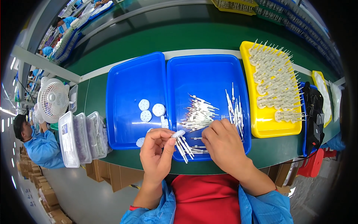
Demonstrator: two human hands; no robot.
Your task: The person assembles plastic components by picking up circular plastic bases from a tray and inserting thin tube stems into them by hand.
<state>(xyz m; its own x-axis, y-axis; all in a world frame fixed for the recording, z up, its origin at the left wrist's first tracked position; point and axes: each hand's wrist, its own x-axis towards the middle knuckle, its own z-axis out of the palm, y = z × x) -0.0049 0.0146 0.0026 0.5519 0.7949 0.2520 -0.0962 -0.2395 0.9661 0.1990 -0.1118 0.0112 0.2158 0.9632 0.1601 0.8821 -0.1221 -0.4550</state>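
My left hand [158, 151] is closed on a white round disc [179, 133] over the front seam of two blue trays. Several thin white sticks [183, 148] hang from this disc, pointing down. My right hand [223, 143] is closed in a pinch over the right blue tray [203, 69], and a thin stick [196, 138] juts from its fingertips toward the left hand. Loose white sticks with dark and reddish marks lie in a heap [199, 114] beyond the hands. More sticks [235, 112] lie along that tray's right side.
Loose white discs [145, 115] lie in the left blue tray [123, 86]. A yellow tray [276, 130] at right carries rows of discs with upright sticks [276, 82]. Clear plastic boxes [80, 138] and a white fan [54, 100] stand left. Another person [43, 147] works farther left.
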